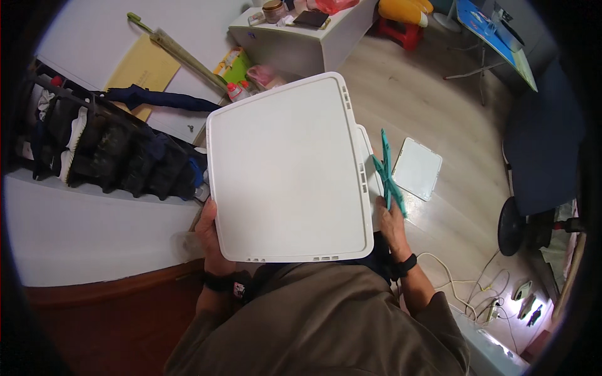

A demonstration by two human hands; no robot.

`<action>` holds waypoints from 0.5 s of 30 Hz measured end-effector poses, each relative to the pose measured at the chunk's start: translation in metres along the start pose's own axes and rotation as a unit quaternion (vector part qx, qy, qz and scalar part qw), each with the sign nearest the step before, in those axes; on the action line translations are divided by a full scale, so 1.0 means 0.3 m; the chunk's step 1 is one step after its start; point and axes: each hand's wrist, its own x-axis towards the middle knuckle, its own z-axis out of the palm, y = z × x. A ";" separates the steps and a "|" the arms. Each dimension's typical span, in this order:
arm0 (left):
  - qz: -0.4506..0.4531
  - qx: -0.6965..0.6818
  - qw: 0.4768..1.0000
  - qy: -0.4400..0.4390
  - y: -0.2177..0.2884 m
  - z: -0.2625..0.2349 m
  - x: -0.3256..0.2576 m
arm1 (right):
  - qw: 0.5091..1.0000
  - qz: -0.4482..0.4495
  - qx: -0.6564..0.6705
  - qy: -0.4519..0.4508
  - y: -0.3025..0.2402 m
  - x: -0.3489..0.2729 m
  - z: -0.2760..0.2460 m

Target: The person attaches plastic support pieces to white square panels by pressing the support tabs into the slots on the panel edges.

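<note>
A large white square plastic panel is held in front of me. It has rounded corners, a raised rim and small slots along its edges. My left hand grips its lower left edge, with the fingers hidden behind it. Behind its right side shows part of a second white panel. On the right, my right hand is closed around several thin teal strips, which stick up crosswise beside the panels. Whether this hand also supports the second panel is partly hidden.
Another white panel lies on the wood-look floor to the right. A shoe rack and a dark folded umbrella stand at the left. A white cabinet and a red stool are ahead. Cables lie at the lower right.
</note>
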 end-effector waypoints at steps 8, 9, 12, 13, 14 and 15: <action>0.000 0.138 0.989 -0.054 -0.044 -0.021 0.017 | 0.999 0.012 -0.007 -0.051 -0.167 -0.030 -0.023; 0.006 0.161 0.986 -0.047 -0.044 -0.008 0.013 | 0.991 0.041 -0.083 -0.099 -0.187 -0.031 -0.039; -0.027 0.128 0.990 -0.060 -0.041 0.036 -0.007 | 0.985 -0.048 -0.151 -0.064 -0.191 -0.036 -0.052; -0.026 0.128 0.990 -0.057 -0.049 0.036 -0.012 | 0.978 -0.071 -0.185 -0.073 -0.212 -0.034 -0.059; -0.022 0.124 0.990 -0.056 -0.058 0.035 -0.015 | 0.977 -0.072 -0.184 -0.076 -0.215 -0.035 -0.066; -0.018 0.119 0.991 -0.053 -0.064 0.040 -0.020 | 0.971 -0.070 -0.208 -0.097 -0.220 -0.034 -0.080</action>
